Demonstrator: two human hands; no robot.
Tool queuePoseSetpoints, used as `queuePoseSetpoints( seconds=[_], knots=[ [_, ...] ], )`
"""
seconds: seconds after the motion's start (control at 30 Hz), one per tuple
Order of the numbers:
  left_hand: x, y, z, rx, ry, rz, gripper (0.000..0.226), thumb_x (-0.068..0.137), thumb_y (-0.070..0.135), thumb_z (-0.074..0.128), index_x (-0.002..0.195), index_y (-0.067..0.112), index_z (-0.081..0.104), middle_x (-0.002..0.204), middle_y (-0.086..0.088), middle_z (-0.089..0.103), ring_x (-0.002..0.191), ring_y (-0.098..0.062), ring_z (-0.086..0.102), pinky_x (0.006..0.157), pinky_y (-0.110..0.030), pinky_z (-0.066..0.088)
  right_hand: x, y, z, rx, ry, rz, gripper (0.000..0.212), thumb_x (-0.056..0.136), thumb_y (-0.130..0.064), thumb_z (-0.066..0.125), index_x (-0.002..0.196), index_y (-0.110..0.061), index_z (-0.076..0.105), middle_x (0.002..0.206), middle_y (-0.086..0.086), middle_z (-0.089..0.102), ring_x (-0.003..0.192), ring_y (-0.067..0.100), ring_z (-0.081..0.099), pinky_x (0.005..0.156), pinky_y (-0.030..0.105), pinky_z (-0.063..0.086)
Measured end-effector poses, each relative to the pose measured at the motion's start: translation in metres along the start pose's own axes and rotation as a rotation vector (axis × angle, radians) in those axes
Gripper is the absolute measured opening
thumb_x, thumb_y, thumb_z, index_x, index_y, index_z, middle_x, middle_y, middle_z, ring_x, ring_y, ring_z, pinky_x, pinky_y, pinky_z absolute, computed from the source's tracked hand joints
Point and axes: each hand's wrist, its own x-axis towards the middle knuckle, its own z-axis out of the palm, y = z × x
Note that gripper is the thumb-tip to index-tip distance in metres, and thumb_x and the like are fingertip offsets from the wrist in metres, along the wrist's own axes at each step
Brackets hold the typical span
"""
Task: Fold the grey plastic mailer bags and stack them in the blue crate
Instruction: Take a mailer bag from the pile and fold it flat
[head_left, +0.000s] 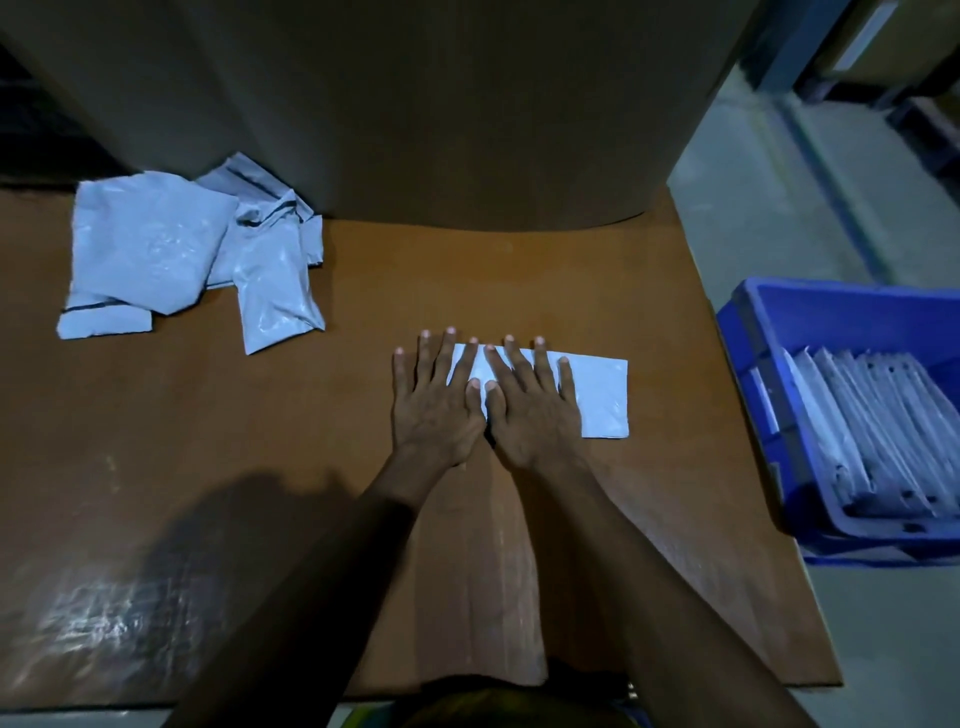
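one grey mailer bag (597, 395), on the worktop (363, 291) left of the blue crate (748, 322): judged light, limp and slippery, likely to spring open, best pinched along its folded edge. it showed as a pale, glossy, long flat strip, lightly creased. left grip (434, 400) and right grip (530, 405) lay spread flat, side by side, pressing its left half

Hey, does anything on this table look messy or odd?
Only the heap of mailers at far left: crumpled and overlapping. The mailer under the left hand and right hand lies flat; the stack in the crate looks neat.
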Motion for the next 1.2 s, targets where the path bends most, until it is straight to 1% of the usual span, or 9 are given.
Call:
queuePoseSetpoints(
  seconds=[0.07, 0.13, 0.23, 0.33, 0.43, 0.63, 0.8, 1.0, 1.2],
  knots=[
    [0.005, 0.003, -0.007, 0.016, -0.041, -0.013, 0.075, 0.094, 0.046, -0.009, 0.165, 0.028, 0.005, 0.173, -0.004, -0.002, 0.159, -0.028, -0.01, 0.125, -0.057, -0.006, 0.004, 0.002, -0.006, 0.026, -0.043, -0.036, 0.057, 0.11, -0.046, 0.011, 0.165, -0.034, 0.007, 0.173, -0.007, -0.003, 0.158, 0.02, -0.015, 0.126, 0.046, -0.012],
    [0.009, 0.012, -0.013, -0.014, -0.026, 0.023, 0.077, 0.093, 0.048, -0.012, 0.165, 0.029, 0.003, 0.173, -0.004, -0.006, 0.158, -0.027, -0.013, 0.126, -0.054, -0.009, 0.003, 0.013, -0.013, 0.078, -0.011, 0.002, 0.056, 0.112, -0.044, 0.015, 0.166, -0.031, 0.004, 0.173, -0.004, -0.009, 0.158, 0.021, -0.018, 0.124, 0.044, -0.017],
    [0.017, 0.027, -0.008, -0.085, 0.025, 0.151, 0.068, 0.1, 0.048, 0.0, 0.165, 0.03, 0.009, 0.173, -0.001, 0.0, 0.159, -0.026, -0.007, 0.127, -0.051, -0.005, -0.006, 0.039, -0.022, 0.064, 0.206, 0.168, 0.059, 0.11, -0.039, 0.027, 0.165, -0.021, 0.018, 0.173, 0.007, 0.007, 0.16, 0.03, 0.001, 0.127, 0.049, -0.001],
    [0.022, 0.036, 0.006, -0.12, -0.034, 0.284, 0.066, 0.103, 0.054, 0.003, 0.165, 0.032, 0.007, 0.173, 0.003, -0.001, 0.159, -0.025, -0.009, 0.126, -0.056, -0.001, -0.012, 0.062, -0.021, 0.115, 0.12, 0.239, 0.062, 0.106, -0.047, 0.022, 0.165, -0.026, 0.02, 0.173, 0.007, 0.01, 0.16, 0.029, 0.004, 0.128, 0.05, 0.01],
    [0.023, 0.036, 0.016, -0.086, -0.052, 0.332, 0.065, 0.104, 0.054, 0.003, 0.165, 0.032, 0.007, 0.173, 0.003, 0.0, 0.159, -0.029, -0.011, 0.124, -0.06, -0.005, -0.014, 0.065, -0.01, 0.107, 0.105, 0.242, 0.057, 0.107, -0.05, 0.02, 0.163, -0.038, 0.02, 0.173, 0.006, 0.013, 0.16, 0.029, 0.004, 0.128, 0.048, 0.007],
    [0.031, 0.034, 0.02, -0.038, -0.036, 0.338, 0.061, 0.107, 0.053, 0.01, 0.165, 0.033, 0.012, 0.173, 0.004, 0.001, 0.158, -0.036, -0.012, 0.121, -0.068, 0.0, -0.011, 0.064, 0.0, 0.006, 0.152, 0.264, 0.052, 0.108, -0.047, 0.024, 0.161, -0.042, 0.027, 0.171, 0.007, 0.019, 0.159, 0.031, 0.009, 0.126, 0.047, 0.009],
    [0.029, 0.039, 0.018, 0.028, -0.03, 0.316, 0.061, 0.107, 0.052, 0.009, 0.165, 0.034, 0.006, 0.173, 0.004, -0.005, 0.156, -0.04, -0.015, 0.114, -0.078, -0.002, -0.011, 0.06, 0.001, -0.047, 0.163, 0.283, 0.053, 0.109, -0.047, 0.027, 0.161, -0.042, 0.026, 0.171, 0.008, 0.019, 0.158, 0.033, 0.011, 0.126, 0.049, 0.011],
    [0.013, 0.038, 0.018, 0.002, -0.056, 0.294, 0.062, 0.106, 0.053, 0.004, 0.165, 0.034, 0.001, 0.173, 0.003, -0.007, 0.155, -0.042, -0.018, 0.117, -0.075, -0.003, -0.023, 0.054, -0.005, -0.046, 0.091, 0.275, 0.056, 0.108, -0.051, 0.014, 0.163, -0.042, 0.015, 0.173, 0.007, 0.01, 0.159, 0.032, 0.003, 0.127, 0.05, 0.007],
    [0.014, 0.038, 0.009, 0.004, -0.2, 0.265, 0.065, 0.1, 0.06, -0.006, 0.162, 0.04, -0.012, 0.171, 0.006, -0.017, 0.153, -0.037, -0.027, 0.116, -0.073, -0.01, -0.026, 0.049, -0.015, -0.026, 0.018, 0.295, 0.055, 0.109, -0.051, 0.013, 0.163, -0.045, 0.009, 0.174, 0.004, 0.002, 0.159, 0.03, -0.004, 0.128, 0.051, 0.002]
  ],
)
